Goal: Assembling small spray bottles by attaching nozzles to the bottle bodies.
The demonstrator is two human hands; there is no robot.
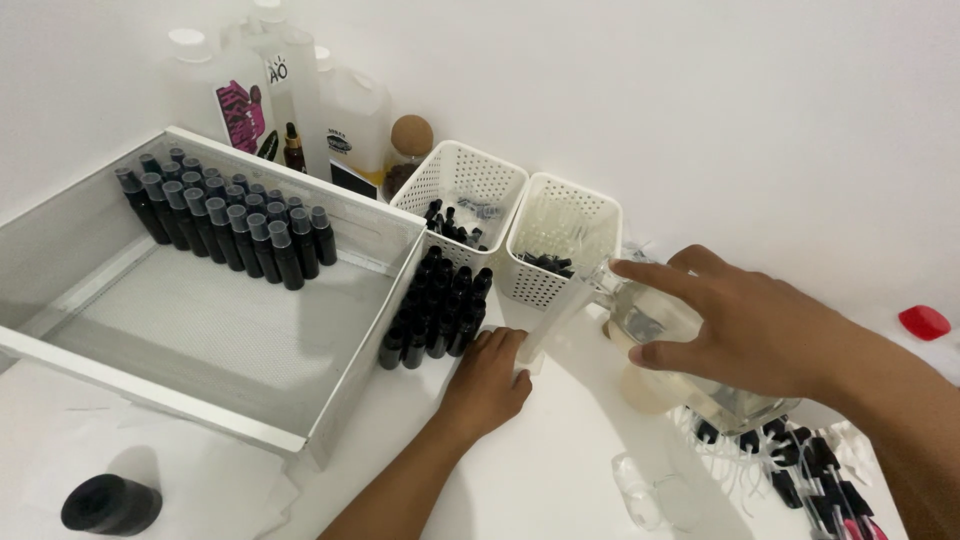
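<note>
White walls meet a white tabletop (560, 470) crowded with bottling supplies. At the back left sits a shallow white tray with low walls (200, 400), and in its far corner stands a block of small dark bottles with grey caps fitted (225, 220). Just outside the tray's right wall, a cluster of small dark bottles without caps (435, 310) stands on the table. Behind them are two white perforated plastic baskets (520, 215) holding small dark parts, and further back several large white plastic jugs (290, 100).

The right hand (745, 325) grips a clear glass vessel of pale liquid (665, 345), fingers wrapped over its top, tilted toward the left. The left hand (490, 375) rests on the table with fingers curled at the foot of the uncapped cluster, touching or just beside its nearest bottle; whether it holds one I cannot tell. A pile of loose black spray tops with thin white tubes (800, 465) lies at the lower right, and a black round lid (110, 505) at the lower left.

Judging by the layout, one batch is finished and capped in the tray, while the uncapped cluster remains to be dealt with, so roughly half seems left.
</note>
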